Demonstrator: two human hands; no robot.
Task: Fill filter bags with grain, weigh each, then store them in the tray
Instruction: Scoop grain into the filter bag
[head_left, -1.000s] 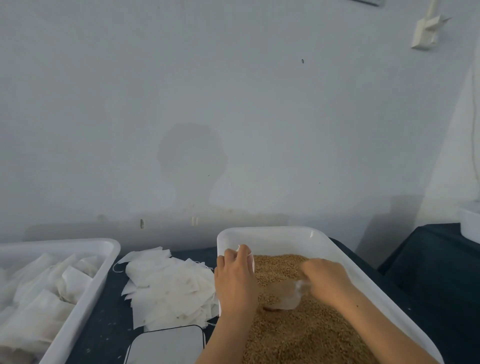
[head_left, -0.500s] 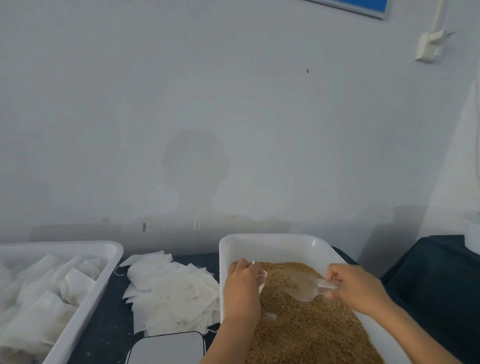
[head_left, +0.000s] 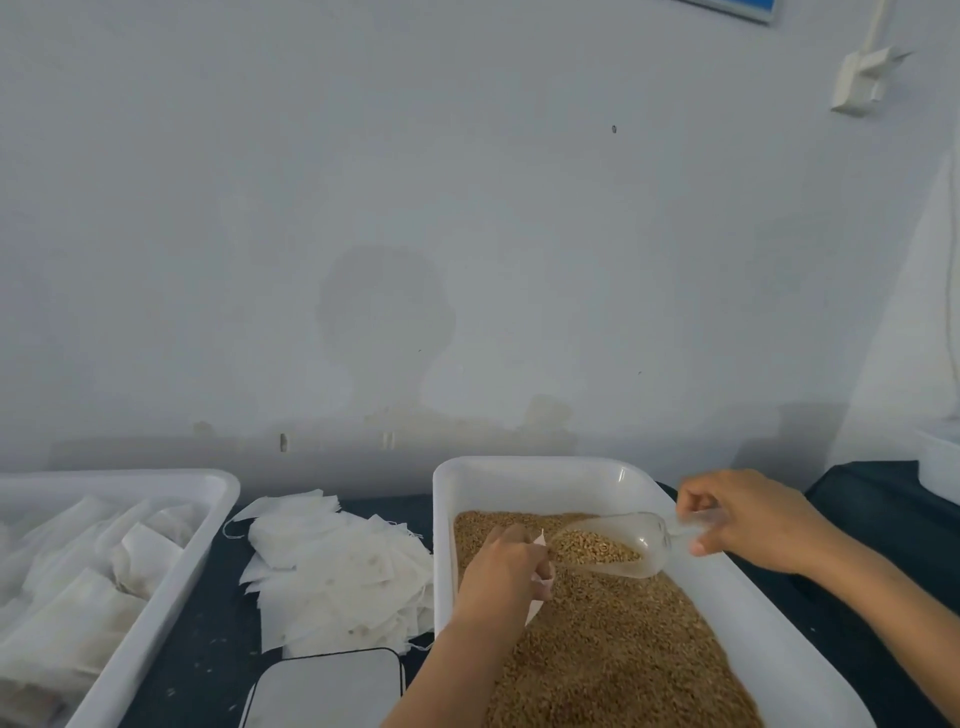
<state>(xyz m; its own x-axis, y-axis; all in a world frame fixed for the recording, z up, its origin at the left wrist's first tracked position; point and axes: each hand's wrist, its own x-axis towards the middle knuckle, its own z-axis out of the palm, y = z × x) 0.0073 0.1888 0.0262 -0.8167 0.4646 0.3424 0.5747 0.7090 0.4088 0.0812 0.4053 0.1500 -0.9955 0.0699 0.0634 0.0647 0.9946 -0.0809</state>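
head view: nearest, a scale (head_left: 324, 688) sits beside the grain tub (head_left: 769, 639). over the grain (head_left: 618, 649), the left hand (head_left: 506, 571) pinches a filter bag (head_left: 543, 574); the right hand (head_left: 750, 522) grips a clear scoop (head_left: 613, 545), loaded, its mouth touching the bag. beyond lie empty bags (head_left: 332, 566) and, left, the storage tray (head_left: 156, 618).

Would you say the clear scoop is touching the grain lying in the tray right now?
Apart. In the head view the clear scoop is lifted in the right hand, above the grain bed.
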